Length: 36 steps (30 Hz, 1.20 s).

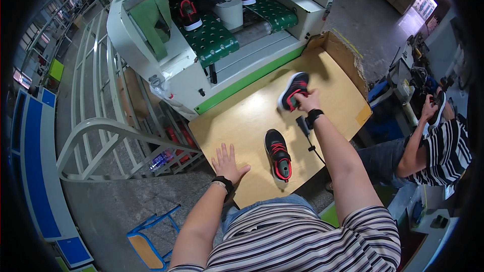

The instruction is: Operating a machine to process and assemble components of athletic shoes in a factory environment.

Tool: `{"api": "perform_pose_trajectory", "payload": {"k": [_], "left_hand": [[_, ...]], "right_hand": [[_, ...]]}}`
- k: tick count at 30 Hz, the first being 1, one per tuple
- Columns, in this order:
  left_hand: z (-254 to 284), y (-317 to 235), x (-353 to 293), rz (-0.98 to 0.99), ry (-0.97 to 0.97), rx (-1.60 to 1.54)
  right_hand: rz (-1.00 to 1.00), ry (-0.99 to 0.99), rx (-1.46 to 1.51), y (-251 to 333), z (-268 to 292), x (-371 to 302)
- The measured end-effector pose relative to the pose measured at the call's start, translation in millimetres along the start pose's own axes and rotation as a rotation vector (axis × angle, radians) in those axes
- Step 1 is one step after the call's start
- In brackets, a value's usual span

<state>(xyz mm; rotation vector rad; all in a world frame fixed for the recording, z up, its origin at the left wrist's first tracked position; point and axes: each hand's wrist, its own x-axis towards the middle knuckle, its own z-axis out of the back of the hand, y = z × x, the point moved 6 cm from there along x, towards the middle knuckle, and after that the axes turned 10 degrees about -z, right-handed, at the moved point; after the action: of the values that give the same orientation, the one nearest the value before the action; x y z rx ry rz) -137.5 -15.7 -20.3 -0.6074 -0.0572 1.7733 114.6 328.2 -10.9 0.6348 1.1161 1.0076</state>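
My right hand (308, 102) grips a black sneaker (298, 83) with red trim and a white sole by its heel end, over the far right part of the wooden table (237, 116). Its fingers are partly hidden inside the shoe's opening. A second black sneaker (277, 152) with red laces lies on the table between my arms, toe pointing away from me. My left hand (229, 164) rests on the table's left side with fingers spread, holding nothing. Dark bands circle both wrists, and a small dark device with a cable hangs by the right one.
Beyond the table stands a white machine with a green perforated conveyor belt (210, 40); two sneakers (188, 15) ride on the belts. Metal railings (101, 126) run along the left. A cardboard panel (345, 58) edges the table's far right. At right, a co-worker (428, 146) handles a shoe.
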Motion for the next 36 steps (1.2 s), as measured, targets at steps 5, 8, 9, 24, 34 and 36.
{"api": "perform_pose_trajectory", "payload": {"k": [5,8,9,24,34,36], "left_hand": [[31.6,-21.7,19.6,-0.064,-0.281,-0.373],[46.3,-26.6,47.1,-0.27,-0.479,-0.445],[48.5,-25.9,56.2,-0.281,-0.461,-0.558],[69.8,-70.1,152.0,-0.285,-0.591,-0.781],[283.0,-106.4,115.2,-0.458,-0.647,-1.311],[329.5,-114.2,131.2,-0.421,-0.931,-0.886]], "right_hand": [[0.148,0.553,-0.151,18.7,-30.3,-148.7],[0.371,0.521,-0.397,-12.7,-11.2,-211.5],[0.371,0.536,-0.462,-28.8,-4.2,-229.1],[-0.115,0.376,0.305,-59.0,43.1,-203.2],[0.853,-0.138,0.134,282.8,13.5,-54.2],[1.004,-0.32,-0.066,318.1,-13.9,-13.2]]}}
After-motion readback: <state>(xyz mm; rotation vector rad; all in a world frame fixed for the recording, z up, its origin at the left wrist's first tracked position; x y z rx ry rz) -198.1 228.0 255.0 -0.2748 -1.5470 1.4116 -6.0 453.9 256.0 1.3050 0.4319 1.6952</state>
